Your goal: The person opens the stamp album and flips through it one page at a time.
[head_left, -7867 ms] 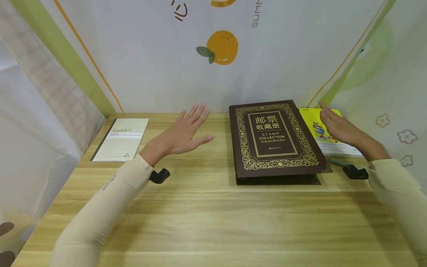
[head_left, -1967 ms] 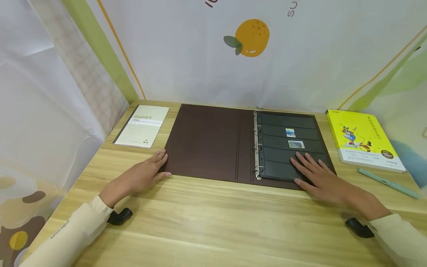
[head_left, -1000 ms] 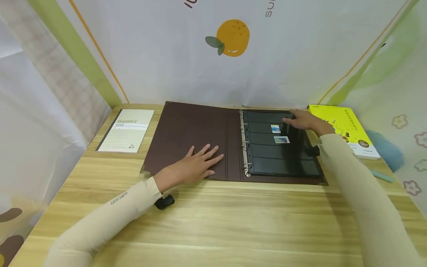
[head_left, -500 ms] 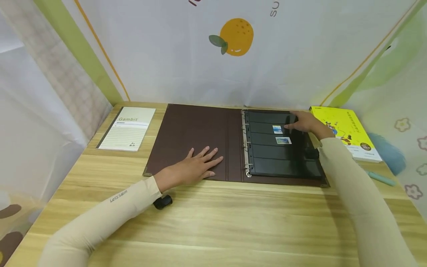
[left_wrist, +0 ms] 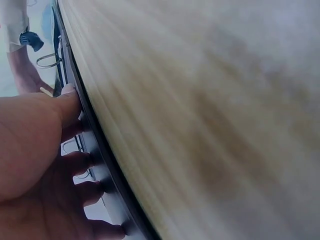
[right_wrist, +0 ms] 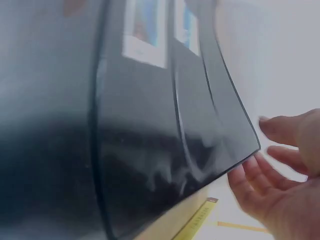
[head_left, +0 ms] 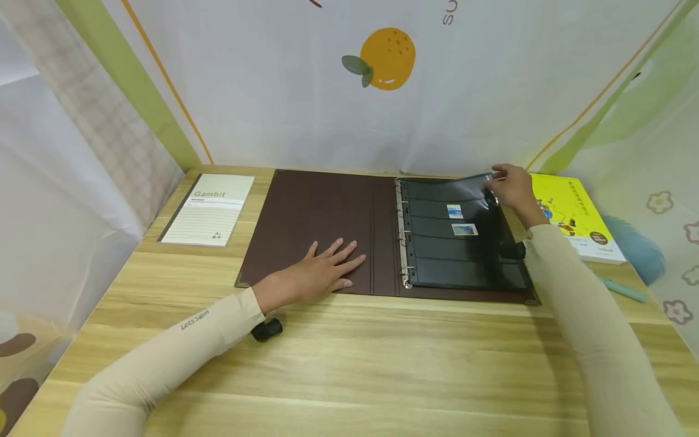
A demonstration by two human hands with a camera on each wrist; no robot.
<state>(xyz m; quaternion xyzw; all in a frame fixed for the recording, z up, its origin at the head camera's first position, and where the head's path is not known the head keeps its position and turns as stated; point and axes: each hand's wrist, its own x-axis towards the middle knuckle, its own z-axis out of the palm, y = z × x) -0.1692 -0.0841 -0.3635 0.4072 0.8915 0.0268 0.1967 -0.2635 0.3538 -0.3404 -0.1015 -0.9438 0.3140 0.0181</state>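
The binder [head_left: 317, 209] lies opened out flat. The left hand [head_left: 311, 276] rests on its inner cover, fingers spread, gripping nothing. At the far right, the right hand [head_left: 514, 189] has its fingers bent round the raised corner of the black page [head_left: 445, 247]. Two stamps [head_left: 465, 229] show left of this hand.

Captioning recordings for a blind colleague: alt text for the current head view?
A person's right hand is at the raised far corner of a black stamp page in an open ring binder; their left hand lies spread on the brown inside cover. A notebook lies left, a yellow book right.
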